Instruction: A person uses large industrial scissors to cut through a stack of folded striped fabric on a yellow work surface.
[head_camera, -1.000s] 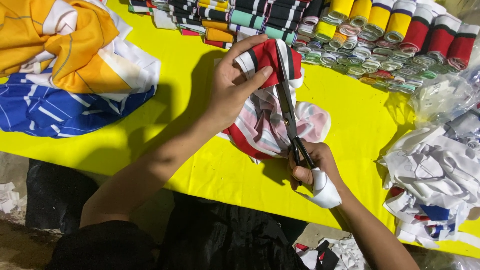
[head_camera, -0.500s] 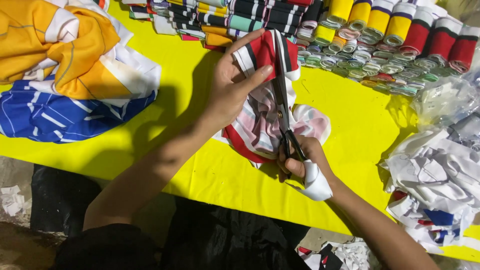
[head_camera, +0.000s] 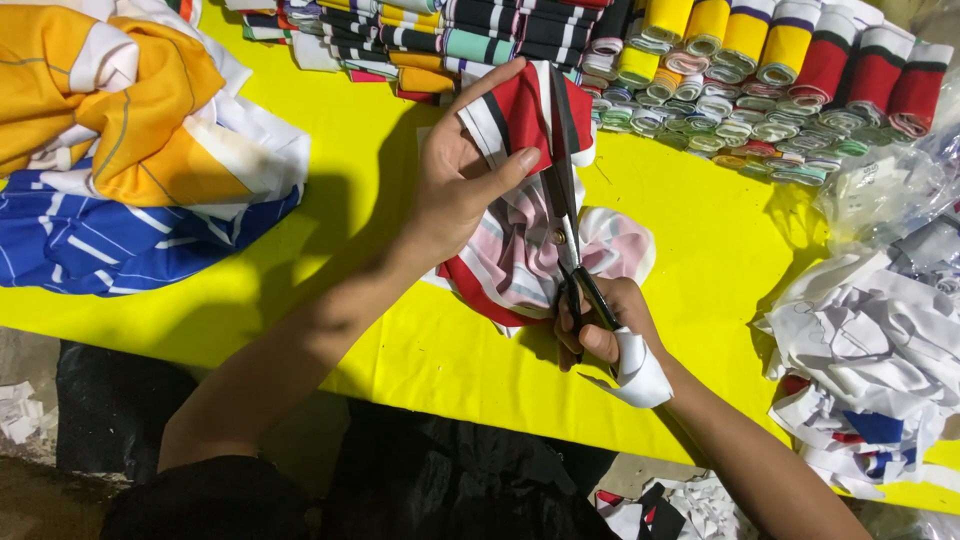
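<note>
My left hand grips a piece of red, white and black striped fabric and lifts its upper edge off the yellow table. My right hand holds black-handled scissors, its fingers in the loops. The blades point away from me and lie along the raised red edge of the fabric. A white strip of cloth is wrapped around my right hand near the wrist.
Rows of rolled striped collar bands line the far edge. A heap of orange, white and blue garments lies at the left. White cut scraps pile up at the right, with clear plastic bags above them.
The scissors have slid a little farther along the fabric edge, and my left hand keeps its grip while the cloth shifts slightly.
</note>
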